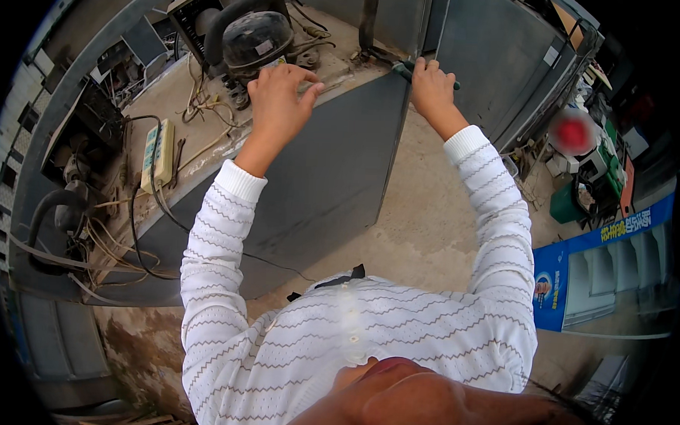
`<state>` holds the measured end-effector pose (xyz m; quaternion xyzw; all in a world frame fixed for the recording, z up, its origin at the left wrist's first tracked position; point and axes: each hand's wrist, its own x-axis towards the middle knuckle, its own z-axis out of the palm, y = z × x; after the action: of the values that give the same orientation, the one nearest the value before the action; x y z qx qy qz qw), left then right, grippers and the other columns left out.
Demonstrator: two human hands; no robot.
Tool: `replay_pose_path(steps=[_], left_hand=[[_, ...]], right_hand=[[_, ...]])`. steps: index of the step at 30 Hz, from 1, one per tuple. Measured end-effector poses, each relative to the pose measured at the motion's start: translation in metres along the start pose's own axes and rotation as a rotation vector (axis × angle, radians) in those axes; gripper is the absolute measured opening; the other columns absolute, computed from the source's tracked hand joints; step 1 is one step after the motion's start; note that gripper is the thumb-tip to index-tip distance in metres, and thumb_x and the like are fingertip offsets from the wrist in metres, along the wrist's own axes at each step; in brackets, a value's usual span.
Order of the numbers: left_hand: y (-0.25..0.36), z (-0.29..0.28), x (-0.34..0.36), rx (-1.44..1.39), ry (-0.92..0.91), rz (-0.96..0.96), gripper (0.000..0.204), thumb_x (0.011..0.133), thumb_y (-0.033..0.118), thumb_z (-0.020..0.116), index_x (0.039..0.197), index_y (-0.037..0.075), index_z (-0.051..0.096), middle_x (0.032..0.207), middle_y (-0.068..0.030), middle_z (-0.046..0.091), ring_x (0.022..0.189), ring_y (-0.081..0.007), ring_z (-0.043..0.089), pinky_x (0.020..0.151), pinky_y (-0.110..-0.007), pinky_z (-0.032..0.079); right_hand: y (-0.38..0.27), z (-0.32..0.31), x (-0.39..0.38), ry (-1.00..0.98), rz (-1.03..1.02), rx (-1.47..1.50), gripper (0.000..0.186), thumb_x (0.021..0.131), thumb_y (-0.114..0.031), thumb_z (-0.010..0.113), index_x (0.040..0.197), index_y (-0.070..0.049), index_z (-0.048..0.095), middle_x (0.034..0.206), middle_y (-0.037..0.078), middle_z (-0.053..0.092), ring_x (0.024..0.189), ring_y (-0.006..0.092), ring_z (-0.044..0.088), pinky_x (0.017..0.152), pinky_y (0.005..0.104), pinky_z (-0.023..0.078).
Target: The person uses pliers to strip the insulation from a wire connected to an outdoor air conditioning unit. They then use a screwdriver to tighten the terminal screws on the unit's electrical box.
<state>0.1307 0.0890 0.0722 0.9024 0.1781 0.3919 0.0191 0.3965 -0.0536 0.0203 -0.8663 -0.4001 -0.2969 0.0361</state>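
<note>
Chin: the person's chin (394, 387) is nearest, at the lower edge; below it in depth, a white top (358, 333) with wavy brown lines.
Tool: slim, dark, greenish on the handle; plier-like. It lies at the far corner of the bench (151, 99), its head (398, 67) close to the foot of a dark hose (369, 19).
Compressor: black dome (252, 38) with a pale label, standing on the bench beyond the left hand (278, 98).
Hard to see: the tool's middle, covered by the right hand (433, 87); its tip, lost among dark parts, so contact with the hose cannot be told. Hose cut off at the top edge.
Right grip: fingers closed around the tool, its handle end showing past the palm.
Left grip: released, thumb and forefinger parted, fingers loosely curved; whether they touch the compressor cannot be told.
</note>
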Motion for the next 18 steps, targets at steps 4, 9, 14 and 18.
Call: replay_pose_path(steps=[4,9,14,18], left_hand=[[-0.005,0.005,-0.001,-0.03,0.071,0.04,0.015,0.082,0.027,0.073,0.092,0.015,0.073,0.098,-0.0001,0.066,0.099,-0.0244,0.054,0.085,-0.039,0.035],[0.0,0.006,0.005,-0.032,0.026,0.049,0.017,0.084,0.028,0.071,0.094,0.015,0.072,0.101,0.0002,0.066,0.101,-0.0247,0.055,0.085,-0.039,0.036],[0.012,0.009,0.018,-0.023,0.099,0.137,0.018,0.084,0.029,0.07,0.094,0.014,0.072,0.098,-0.0013,0.067,0.098,-0.025,0.056,0.084,-0.04,0.037],[0.018,0.024,0.052,-0.019,0.119,0.184,0.019,0.083,0.029,0.071,0.093,0.013,0.072,0.092,-0.005,0.069,0.091,-0.0279,0.059,0.08,-0.042,0.04]], right_hand=[[0.006,0.0,0.009,0.055,-0.063,-0.112,0.032,0.08,-0.009,0.064,0.111,-0.005,0.056,0.097,0.013,0.062,0.077,0.024,0.068,0.072,0.043,0.042],[0.013,-0.009,0.017,0.138,-0.253,-0.218,0.022,0.084,-0.017,0.063,0.102,-0.005,0.062,0.092,0.011,0.066,0.083,0.0243,0.068,0.076,0.0459,0.042],[0.006,-0.006,0.004,-0.091,-0.061,0.094,0.028,0.088,-0.027,0.063,0.098,-0.001,0.063,0.088,0.013,0.068,0.085,0.0299,0.066,0.08,0.051,0.046],[0.002,-0.009,0.015,-0.766,0.169,0.748,0.031,0.092,-0.031,0.061,0.101,-0.001,0.059,0.087,0.011,0.066,0.078,0.0236,0.064,0.069,0.0381,0.053]])
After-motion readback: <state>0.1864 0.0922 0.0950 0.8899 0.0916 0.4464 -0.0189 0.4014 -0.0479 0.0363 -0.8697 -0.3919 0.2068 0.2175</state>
